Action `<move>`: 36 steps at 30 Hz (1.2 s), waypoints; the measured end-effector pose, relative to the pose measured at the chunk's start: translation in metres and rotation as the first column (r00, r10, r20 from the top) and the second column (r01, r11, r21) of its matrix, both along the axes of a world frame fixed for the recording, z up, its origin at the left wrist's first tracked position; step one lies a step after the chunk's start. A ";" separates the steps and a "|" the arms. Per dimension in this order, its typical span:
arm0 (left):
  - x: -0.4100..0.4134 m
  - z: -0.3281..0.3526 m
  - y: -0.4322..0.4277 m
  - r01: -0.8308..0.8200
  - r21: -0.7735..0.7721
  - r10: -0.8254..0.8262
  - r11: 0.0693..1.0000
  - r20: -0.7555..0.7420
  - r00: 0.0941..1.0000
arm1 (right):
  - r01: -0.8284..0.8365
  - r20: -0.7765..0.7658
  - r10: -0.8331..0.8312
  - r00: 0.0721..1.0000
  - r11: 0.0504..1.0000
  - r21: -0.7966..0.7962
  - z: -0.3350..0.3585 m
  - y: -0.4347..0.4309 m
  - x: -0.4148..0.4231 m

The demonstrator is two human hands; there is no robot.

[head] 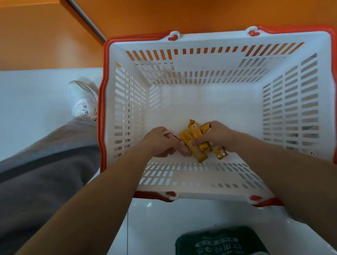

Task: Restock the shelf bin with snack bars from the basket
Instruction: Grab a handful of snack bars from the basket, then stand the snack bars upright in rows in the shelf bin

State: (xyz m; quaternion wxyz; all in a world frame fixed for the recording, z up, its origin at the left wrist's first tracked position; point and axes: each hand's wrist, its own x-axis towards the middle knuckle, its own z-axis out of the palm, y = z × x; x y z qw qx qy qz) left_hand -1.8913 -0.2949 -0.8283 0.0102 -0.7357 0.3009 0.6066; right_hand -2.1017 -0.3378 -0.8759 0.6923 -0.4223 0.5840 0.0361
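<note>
A white slotted basket [294, 94] with a red rim stands on the floor in front of me. Both my arms reach down into it. My right hand [214, 134] grips a bunch of yellow snack bars [195, 143], whose ends stick out above and below my fingers. My left hand [162, 142] lies just left of the bars with its fingers stretched toward them, touching the nearest wrapper at its lower end. The rest of the basket floor is bare. The shelf bin is not in view.
An orange shelf base [187, 3] runs across the top behind the basket. A white shoe [83, 99] and a grey trouser leg [28, 182] lie to the left. A green and white labelled pack [220, 251] sits at the bottom edge on the white tiled floor.
</note>
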 end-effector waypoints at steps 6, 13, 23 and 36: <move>-0.009 0.009 -0.010 -0.322 -0.132 0.311 0.937 -0.100 0.945 | 0.306 0.160 -0.318 0.935 0.947 0.094 0.024 -0.011 0.010; -0.024 0.081 -0.057 -0.525 -0.220 0.456 0.822 -0.296 0.839 | 0.436 0.314 -0.419 0.852 0.900 0.019 0.105 -0.056 0.026; -0.036 0.268 -0.062 -0.558 -0.400 0.353 0.727 -0.479 0.803 | 0.444 0.455 -0.347 0.820 0.888 -0.123 0.304 -0.066 0.013; -0.051 0.360 -0.090 -0.578 -0.652 0.286 0.491 -0.506 0.814 | 0.520 0.492 -0.360 0.793 0.820 -0.237 0.397 -0.088 0.009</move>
